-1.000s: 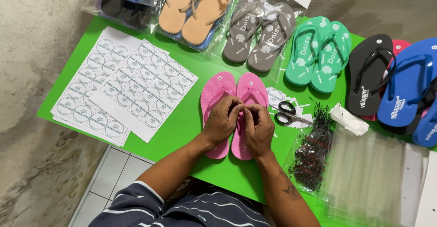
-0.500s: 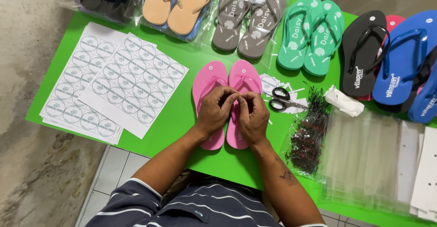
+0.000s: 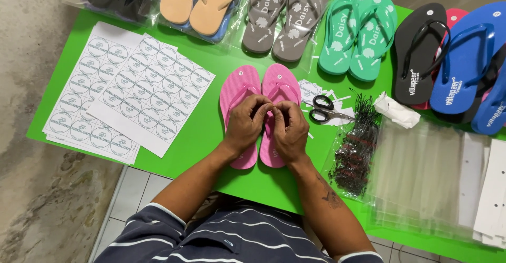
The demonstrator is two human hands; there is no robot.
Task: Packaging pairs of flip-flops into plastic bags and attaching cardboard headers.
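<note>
Hands were both parked right on top of the pink flip-flops (image 3: 259,110), which lay side by side, soles down, near the middle of the green desk (image 3: 211,136). The left hand (image 3: 245,125) and right hand (image 3: 288,130) were curled in toward each other, fingertips nearly meeting over the straps between the two sandals. Looked like they were pinching something tiny there, but honestly I couldn't tell what, or whether the fingers were fully closed on it.

Just right of the pink pair sat black-handled scissors (image 3: 322,109) on some white paper scraps, and beside those a pile of little black fasteners (image 3: 354,152) next to a stack of clear plastic bags (image 3: 421,178). Off to the left were sheets of round stickers (image 3: 132,91). Along the far edge: tan, grey (image 3: 287,18) and green flip-flops (image 3: 359,33) in bags, plus black and blue ones at the right.
</note>
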